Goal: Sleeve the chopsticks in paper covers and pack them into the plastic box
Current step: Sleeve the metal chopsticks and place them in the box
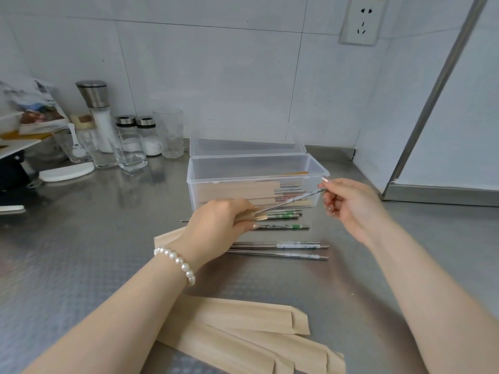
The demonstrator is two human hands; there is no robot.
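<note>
i see my right hand [348, 205] pinching a chopstick [294, 200] by its top end, tip at the paper cover [252, 215] pinched in my left hand [218, 221] — both just in front of the open plastic box [256, 179].

box [258, 182] behind loose chopsticks [280, 248] — paper covers [243, 327] nearest | jars [140, 136] far left

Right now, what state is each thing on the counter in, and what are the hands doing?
Plastic box: lid open, partly filled with sleeved chopsticks.
Left hand: pinching a paper cover's open end.
Right hand: holding a steel chopstick, tip at the cover's mouth.
Loose chopsticks: unsleeved, lying on the counter.
Empty paper covers: flat in a pile near the person.
Drinking glass: upright, empty.
</note>
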